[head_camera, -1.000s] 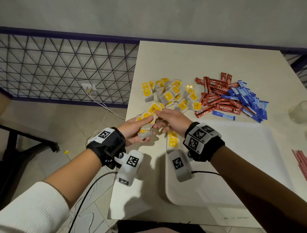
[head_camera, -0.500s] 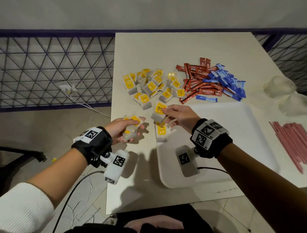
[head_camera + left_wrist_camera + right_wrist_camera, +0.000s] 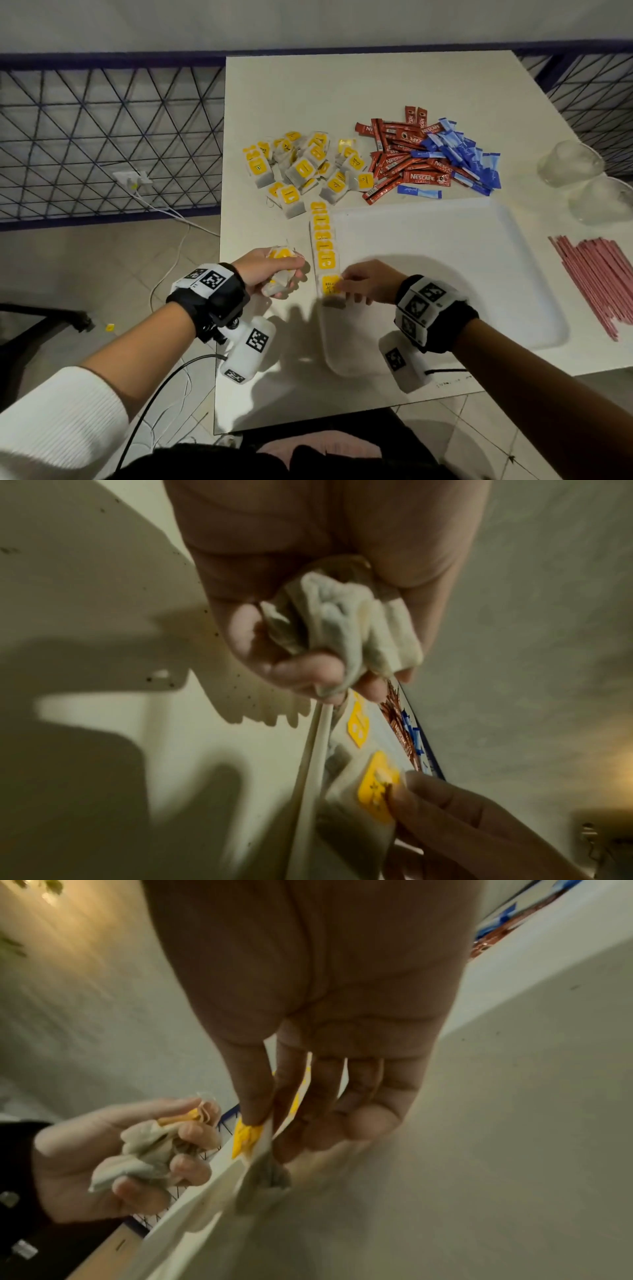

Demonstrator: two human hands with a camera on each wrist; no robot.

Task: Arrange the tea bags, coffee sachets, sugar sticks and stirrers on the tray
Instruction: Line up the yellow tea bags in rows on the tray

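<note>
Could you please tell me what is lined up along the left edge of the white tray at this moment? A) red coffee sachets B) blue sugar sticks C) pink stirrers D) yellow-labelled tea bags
D: a row of yellow-labelled tea bags runs along the left edge of the tray, and the right hand pinches the nearest tea bag of that row.

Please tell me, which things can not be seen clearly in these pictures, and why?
- Print on the tea bag held by the right hand: head view, fingers cover it; wrist views blurred.
- How many tea bags the left hand grips: crumpled together in all views.
- Stirrers: cut off by the head view's right edge.
- Count of coffee sachets: overlapping.
</note>
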